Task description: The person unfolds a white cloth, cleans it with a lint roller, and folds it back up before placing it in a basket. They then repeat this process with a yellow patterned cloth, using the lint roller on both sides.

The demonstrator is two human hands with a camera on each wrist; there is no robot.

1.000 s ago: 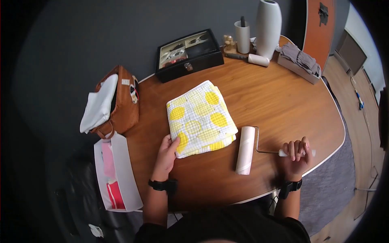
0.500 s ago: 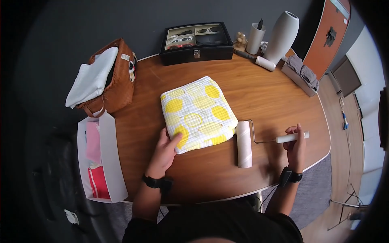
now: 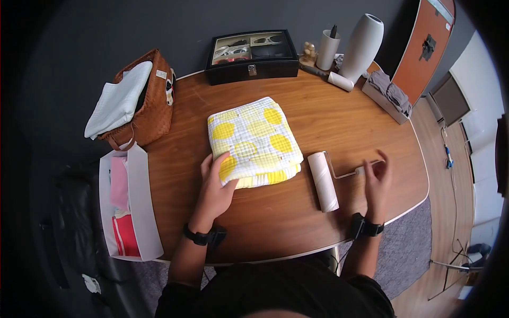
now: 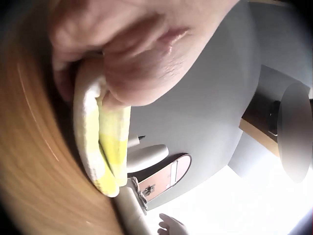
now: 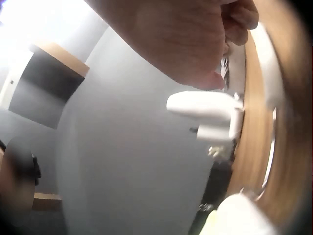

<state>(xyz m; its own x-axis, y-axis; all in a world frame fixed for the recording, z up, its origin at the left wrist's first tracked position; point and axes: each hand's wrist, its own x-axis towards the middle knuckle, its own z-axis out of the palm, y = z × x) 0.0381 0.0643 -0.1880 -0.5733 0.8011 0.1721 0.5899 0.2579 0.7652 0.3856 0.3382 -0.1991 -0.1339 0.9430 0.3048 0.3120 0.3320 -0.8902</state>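
Observation:
A folded quilted cloth (image 3: pixel 254 140), white with yellow spots, lies on the wooden table. My left hand (image 3: pixel 216 188) grips its near left corner, thumb over the top; in the left wrist view the folded layers (image 4: pixel 112 142) sit between thumb and fingers. To the right is a lint roller with a white paper roll (image 3: pixel 323 183) and a wire frame (image 3: pixel 335 172). Beside its handle, my right hand (image 3: pixel 377 183) has its fingers spread loosely. The right wrist view shows the white handle (image 5: pixel 268 66) on the table, apart from that hand.
At left stand a brown bag (image 3: pixel 159 111) with a white cloth and a white box (image 3: pixel 146 212) of folded fabrics. Along the back are a black glasses case (image 3: pixel 252 70), a white cup (image 3: pixel 327 52), a tall white vase (image 3: pixel 363 47), a smaller roller (image 3: pixel 340 81) and a box of grey cloth (image 3: pixel 386 100).
My right hand has let go of the lint roller's handle, and its fingers have opened. The roll now lies more slanted. My left hand has kept hold of the cloth's corner. The head view has shifted.

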